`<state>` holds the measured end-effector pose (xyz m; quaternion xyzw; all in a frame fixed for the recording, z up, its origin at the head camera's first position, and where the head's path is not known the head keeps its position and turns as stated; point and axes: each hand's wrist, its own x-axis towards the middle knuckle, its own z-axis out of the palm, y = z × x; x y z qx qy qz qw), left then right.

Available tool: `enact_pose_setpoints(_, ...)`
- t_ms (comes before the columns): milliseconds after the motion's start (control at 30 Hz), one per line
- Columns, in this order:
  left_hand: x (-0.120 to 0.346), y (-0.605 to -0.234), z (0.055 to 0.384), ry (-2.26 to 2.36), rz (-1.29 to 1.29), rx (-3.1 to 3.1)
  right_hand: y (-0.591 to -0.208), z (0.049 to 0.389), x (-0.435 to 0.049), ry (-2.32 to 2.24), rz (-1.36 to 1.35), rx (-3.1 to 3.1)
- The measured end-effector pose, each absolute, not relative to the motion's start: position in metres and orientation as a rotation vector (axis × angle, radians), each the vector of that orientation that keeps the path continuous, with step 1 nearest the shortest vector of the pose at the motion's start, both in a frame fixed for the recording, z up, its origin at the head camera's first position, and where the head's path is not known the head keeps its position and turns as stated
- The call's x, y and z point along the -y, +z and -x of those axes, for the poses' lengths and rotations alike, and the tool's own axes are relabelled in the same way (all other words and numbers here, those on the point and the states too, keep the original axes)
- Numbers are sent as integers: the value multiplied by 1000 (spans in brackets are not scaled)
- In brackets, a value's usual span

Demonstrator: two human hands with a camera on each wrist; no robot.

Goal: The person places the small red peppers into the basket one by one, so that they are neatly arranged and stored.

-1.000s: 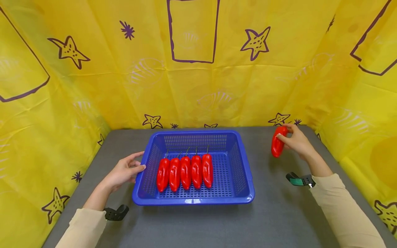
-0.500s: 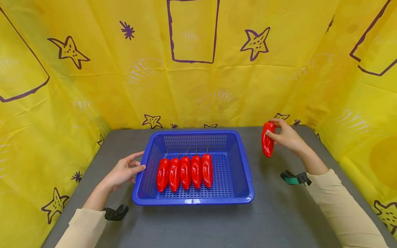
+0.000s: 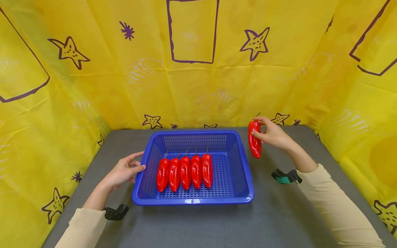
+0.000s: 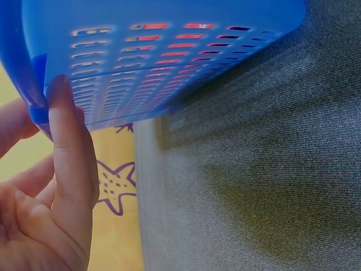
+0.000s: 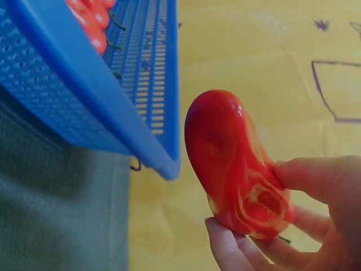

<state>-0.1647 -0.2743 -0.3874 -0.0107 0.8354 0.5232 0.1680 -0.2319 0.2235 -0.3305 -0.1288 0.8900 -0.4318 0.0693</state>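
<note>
A blue plastic basket (image 3: 192, 201) stands on the grey table, with several glossy red chili peppers (image 3: 185, 173) lying side by side in its left and middle part, green stems pointing away. My left hand (image 3: 122, 172) pinches the basket's left rim; in the left wrist view the thumb (image 4: 66, 135) lies against the outer wall. Just past the basket's right rim, my right hand (image 3: 274, 134) holds another red chili pepper (image 3: 255, 139) by its upper part, stem up. Thumb and fingers grip this pepper (image 5: 225, 158) in the right wrist view, apart from the basket.
Inside the basket, bare perforated floor (image 3: 221, 175) shows right of the row. The grey tabletop (image 3: 198, 227) surrounds the basket. Yellow printed cloth (image 3: 192, 89) rises behind the table and along both sides.
My right hand has carried its red chili pepper leftward, from the table's right side to beside the basket. My left hand and the basket have stayed in place.
</note>
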Motion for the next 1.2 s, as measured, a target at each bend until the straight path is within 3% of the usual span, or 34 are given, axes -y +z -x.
enact_pose_setpoints(1200,273,-385,165,1434,14,-2408,-334,247,-156,-969,725,-2727)
